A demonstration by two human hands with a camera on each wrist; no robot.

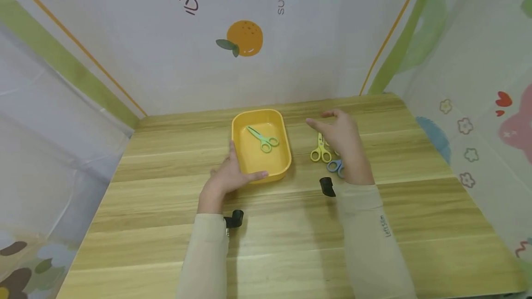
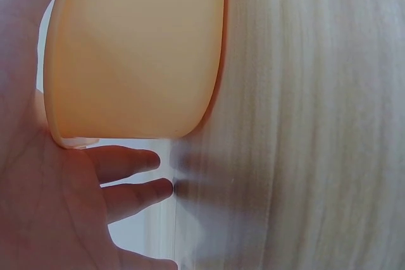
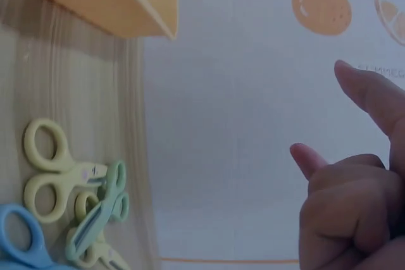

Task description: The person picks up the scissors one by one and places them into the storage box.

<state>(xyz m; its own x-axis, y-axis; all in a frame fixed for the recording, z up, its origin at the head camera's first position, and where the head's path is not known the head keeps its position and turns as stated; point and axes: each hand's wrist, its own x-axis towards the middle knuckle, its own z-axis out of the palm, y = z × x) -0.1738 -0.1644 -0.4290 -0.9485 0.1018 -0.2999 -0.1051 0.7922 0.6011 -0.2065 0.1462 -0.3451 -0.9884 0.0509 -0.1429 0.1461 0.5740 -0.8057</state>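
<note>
My left hand (image 1: 227, 175) rests against the near left corner of a yellow plastic tray (image 1: 254, 163), its thumb along the front rim and its index finger along the left side. In the left wrist view, the other fingers spread below the tray's wall (image 2: 139, 49). Green scissors (image 1: 264, 141) lie inside the tray. To the right, my right hand (image 1: 341, 134) hovers above several scissors, holding nothing; thumb and index finger are apart, the others bent. Beneath it lie yellow scissors (image 1: 320, 147), blue scissors (image 1: 339, 164), and green scissors (image 3: 95, 219) across another yellow pair (image 3: 96, 252).
Everything stands on a wood-grain table (image 1: 158, 174). A white curtain (image 1: 311, 59) with printed fruit hangs along its back edge, and patterned sheets hang at both sides. Black wrist-mounted pieces (image 1: 327, 187) stick out beside both sleeves.
</note>
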